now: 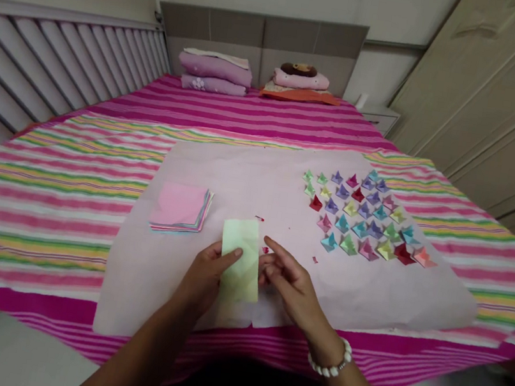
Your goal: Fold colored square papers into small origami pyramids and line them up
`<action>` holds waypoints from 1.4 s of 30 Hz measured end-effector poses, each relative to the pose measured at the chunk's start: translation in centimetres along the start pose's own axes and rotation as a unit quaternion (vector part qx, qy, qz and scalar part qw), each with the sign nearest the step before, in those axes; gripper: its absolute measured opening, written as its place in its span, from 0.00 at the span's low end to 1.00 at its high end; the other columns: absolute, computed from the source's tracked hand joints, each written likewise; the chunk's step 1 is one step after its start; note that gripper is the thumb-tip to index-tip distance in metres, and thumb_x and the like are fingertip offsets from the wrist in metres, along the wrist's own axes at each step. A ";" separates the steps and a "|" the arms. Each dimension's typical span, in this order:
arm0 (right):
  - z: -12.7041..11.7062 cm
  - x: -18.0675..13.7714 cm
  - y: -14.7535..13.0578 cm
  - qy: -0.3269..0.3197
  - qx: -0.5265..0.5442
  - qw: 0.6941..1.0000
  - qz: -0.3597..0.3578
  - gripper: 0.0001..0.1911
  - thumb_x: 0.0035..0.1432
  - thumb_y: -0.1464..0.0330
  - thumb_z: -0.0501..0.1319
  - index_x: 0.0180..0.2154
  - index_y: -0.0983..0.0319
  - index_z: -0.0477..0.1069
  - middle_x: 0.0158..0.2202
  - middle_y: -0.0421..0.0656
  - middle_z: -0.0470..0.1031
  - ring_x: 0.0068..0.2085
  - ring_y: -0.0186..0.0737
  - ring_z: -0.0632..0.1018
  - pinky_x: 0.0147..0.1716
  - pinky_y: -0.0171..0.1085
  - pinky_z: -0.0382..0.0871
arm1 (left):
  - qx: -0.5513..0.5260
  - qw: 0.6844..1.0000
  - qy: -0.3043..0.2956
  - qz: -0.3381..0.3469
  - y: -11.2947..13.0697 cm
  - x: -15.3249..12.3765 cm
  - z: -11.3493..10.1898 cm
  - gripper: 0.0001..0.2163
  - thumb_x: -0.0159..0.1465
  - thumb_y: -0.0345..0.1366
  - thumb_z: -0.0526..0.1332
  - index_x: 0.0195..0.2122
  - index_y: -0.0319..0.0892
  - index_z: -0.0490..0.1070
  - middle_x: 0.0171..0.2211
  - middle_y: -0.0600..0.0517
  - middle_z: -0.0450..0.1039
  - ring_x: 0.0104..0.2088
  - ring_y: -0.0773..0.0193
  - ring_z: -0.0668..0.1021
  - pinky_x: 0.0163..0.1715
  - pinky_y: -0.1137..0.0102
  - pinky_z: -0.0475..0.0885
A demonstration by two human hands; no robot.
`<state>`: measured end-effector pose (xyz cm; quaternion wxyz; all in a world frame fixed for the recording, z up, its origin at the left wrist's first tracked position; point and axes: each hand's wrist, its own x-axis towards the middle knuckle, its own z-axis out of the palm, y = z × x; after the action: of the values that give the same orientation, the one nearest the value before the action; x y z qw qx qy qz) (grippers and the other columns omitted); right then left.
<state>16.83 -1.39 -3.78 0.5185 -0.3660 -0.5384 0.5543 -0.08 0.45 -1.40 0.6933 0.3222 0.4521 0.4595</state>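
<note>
My left hand (204,272) pinches the left edge of a pale green paper sheet (242,256), folded into a tall rectangle, thumb on top. At the sheet's right edge my right hand (285,281), with a white bead bracelet on its wrist, has its fingers curled against the paper. Both hands hold the sheet just above a large light pink paper mat (250,179) spread on the bed. A stack of coloured square papers (181,207), pink on top, lies to the left of the hands.
Several small folded paper shapes (363,215) in many colours lie in rows on the mat's right side. The striped bedsheet (69,190) covers the bed. Folded blankets (215,72) and pillows sit at the headboard. A wardrobe (502,107) stands on the right.
</note>
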 end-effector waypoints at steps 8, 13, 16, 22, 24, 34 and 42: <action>-0.1 -0.5 0.0 -0.071 -0.111 0.988 -0.077 0.17 0.55 0.74 0.61 0.45 0.52 0.77 0.38 0.41 0.73 0.33 0.36 0.72 0.33 0.37 0.68 | -0.028 0.999 -0.019 -0.016 0.3 -0.2 0.4 0.16 0.52 0.41 0.69 0.40 0.38 0.77 0.31 0.48 0.81 0.31 0.58 0.81 0.30 0.68 0.73; -0.4 -0.2 0.0 -0.044 -0.050 0.995 -0.069 0.05 0.55 0.71 0.64 0.34 0.56 0.78 0.36 0.42 0.74 0.38 0.40 0.75 0.36 0.38 0.69 | -0.030 0.995 -0.094 -0.010 0.8 -1.1 0.0 0.17 0.52 0.35 0.69 0.44 0.38 0.76 0.39 0.45 0.81 0.36 0.57 0.81 0.36 0.67 0.73; -0.2 -0.4 -0.2 -0.050 -0.070 0.993 -0.080 0.07 0.55 0.70 0.65 0.37 0.55 0.78 0.40 0.44 0.75 0.42 0.42 0.75 0.39 0.40 0.71 | -0.038 0.995 -0.087 0.006 0.9 -1.4 -0.3 0.16 0.53 0.33 0.68 0.44 0.39 0.75 0.40 0.45 0.80 0.38 0.57 0.80 0.38 0.67 0.73; 0.5 -0.7 -0.4 -0.039 -0.125 0.985 -0.116 0.06 0.52 0.68 0.68 0.35 0.55 0.78 0.44 0.45 0.73 0.47 0.44 0.75 0.45 0.42 0.71 | -0.061 0.997 -0.052 0.021 0.9 -1.5 0.1 0.15 0.53 0.33 0.68 0.43 0.39 0.75 0.39 0.45 0.80 0.41 0.55 0.80 0.40 0.66 0.74; 0.4 -0.7 -0.3 -0.006 -0.111 0.988 -0.107 0.03 0.53 0.68 0.68 0.33 0.56 0.78 0.43 0.45 0.73 0.45 0.43 0.75 0.43 0.41 0.71 | -0.068 0.995 -0.065 0.017 0.8 -1.6 0.1 0.16 0.53 0.33 0.68 0.43 0.38 0.75 0.41 0.44 0.80 0.43 0.53 0.80 0.43 0.64 0.74; 0.8 0.0 0.3 0.081 0.054 0.995 -0.001 0.06 0.51 0.65 0.69 0.29 0.59 0.76 0.41 0.41 0.73 0.29 0.32 0.75 0.30 0.34 0.70 | -0.087 0.993 -0.078 0.013 0.4 -2.0 0.1 0.15 0.57 0.31 0.66 0.45 0.35 0.74 0.44 0.42 0.79 0.44 0.55 0.80 0.45 0.65 0.75; 1.6 0.6 0.4 0.139 0.140 0.979 0.055 0.08 0.48 0.66 0.70 0.27 0.61 0.73 0.27 0.37 0.76 0.24 0.31 0.74 0.28 0.32 0.68 | -0.107 0.994 -0.028 -0.016 -0.2 -1.9 0.0 0.13 0.55 0.35 0.68 0.41 0.36 0.76 0.41 0.45 0.80 0.40 0.59 0.81 0.44 0.65 0.75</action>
<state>15.14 -1.09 -3.79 0.6031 -0.3927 -0.3571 0.5955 -0.31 -1.39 -0.94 0.7434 0.2517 0.3856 0.4851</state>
